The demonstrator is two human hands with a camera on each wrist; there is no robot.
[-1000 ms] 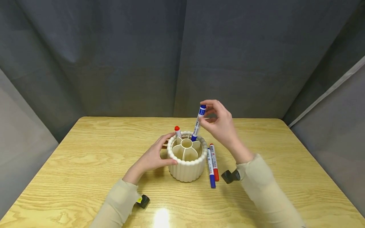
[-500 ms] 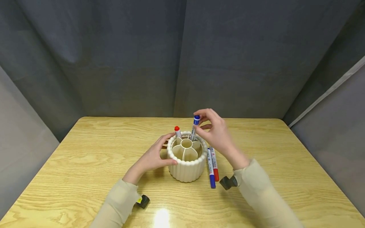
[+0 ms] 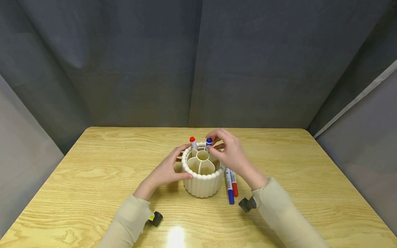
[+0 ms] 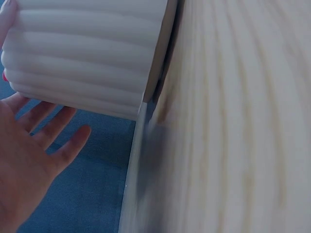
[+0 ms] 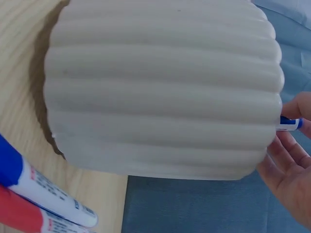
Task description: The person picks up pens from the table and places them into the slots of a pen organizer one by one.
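Blue-capped white marker [image 3: 209, 143] stands nearly upright in a rear compartment of the cream ribbed round holder [image 3: 203, 182], cap up, pinched by the right hand [image 3: 227, 153]. A red-capped marker [image 3: 193, 142] stands in the compartment beside it. The left hand [image 3: 165, 170] rests open-fingered against the holder's left wall.

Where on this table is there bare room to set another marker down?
The table is bare right of the two loose markers out to its right edge, and on the far left beyond the left hand. It is crowded around the ribbed holder, where the right hand pinches the blue marker.
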